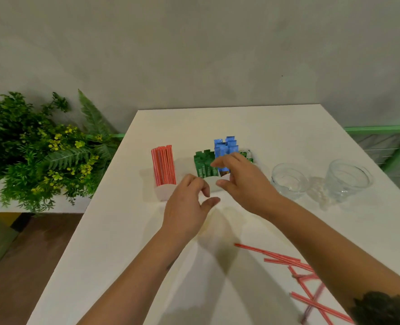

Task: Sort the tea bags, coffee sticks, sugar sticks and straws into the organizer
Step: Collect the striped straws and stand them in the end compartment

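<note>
Thin striped straws [295, 275], smooth table [114, 242]

White organizer [162, 193], centre of frame, rounded compartments. Left compartment: red-striped straws [163, 165], upright bundle. Middle: green sticks [203, 164], upright. Right of these: blue sticks [226, 146], upright, tallest; green-and-white packets [247, 155] just beside, mostly hidden. Loose red-striped straws [295, 275], lower right of frame, scattered flat, several crossing.
</note>
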The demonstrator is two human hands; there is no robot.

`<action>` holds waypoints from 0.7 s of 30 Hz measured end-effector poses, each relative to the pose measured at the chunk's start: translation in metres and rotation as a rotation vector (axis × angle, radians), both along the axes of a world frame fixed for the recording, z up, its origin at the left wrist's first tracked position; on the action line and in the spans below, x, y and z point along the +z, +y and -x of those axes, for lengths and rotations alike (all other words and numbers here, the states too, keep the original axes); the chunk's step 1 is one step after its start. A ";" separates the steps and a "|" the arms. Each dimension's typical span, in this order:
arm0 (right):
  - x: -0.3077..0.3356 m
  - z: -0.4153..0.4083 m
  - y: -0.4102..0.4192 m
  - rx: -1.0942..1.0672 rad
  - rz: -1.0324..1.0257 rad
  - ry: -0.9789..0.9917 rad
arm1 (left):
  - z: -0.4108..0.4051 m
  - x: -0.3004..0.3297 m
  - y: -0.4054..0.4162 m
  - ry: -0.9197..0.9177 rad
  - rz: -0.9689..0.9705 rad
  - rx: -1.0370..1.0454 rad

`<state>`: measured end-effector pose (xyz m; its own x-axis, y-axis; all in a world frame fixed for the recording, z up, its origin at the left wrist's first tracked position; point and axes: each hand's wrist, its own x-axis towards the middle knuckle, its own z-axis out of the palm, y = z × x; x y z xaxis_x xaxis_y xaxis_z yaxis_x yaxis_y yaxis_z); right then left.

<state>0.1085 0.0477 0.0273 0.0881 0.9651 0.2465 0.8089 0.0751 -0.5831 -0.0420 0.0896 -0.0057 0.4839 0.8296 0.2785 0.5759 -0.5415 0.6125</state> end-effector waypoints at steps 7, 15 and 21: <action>-0.011 -0.043 -0.085 -0.117 0.178 0.001 | -0.030 -0.022 -0.039 0.232 0.029 -0.331; -0.030 -0.071 -0.172 -0.083 0.603 -0.162 | -0.050 -0.051 -0.067 0.431 0.017 -0.489; -0.063 -0.070 -0.218 -0.088 0.754 -0.287 | -0.060 -0.060 -0.082 0.423 0.032 -0.441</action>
<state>0.1782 -0.1699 -0.0352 0.2037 0.8731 -0.4430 0.9191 -0.3263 -0.2206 0.0177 0.0073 -0.0662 0.8469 0.5306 -0.0342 0.4982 -0.7695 0.3997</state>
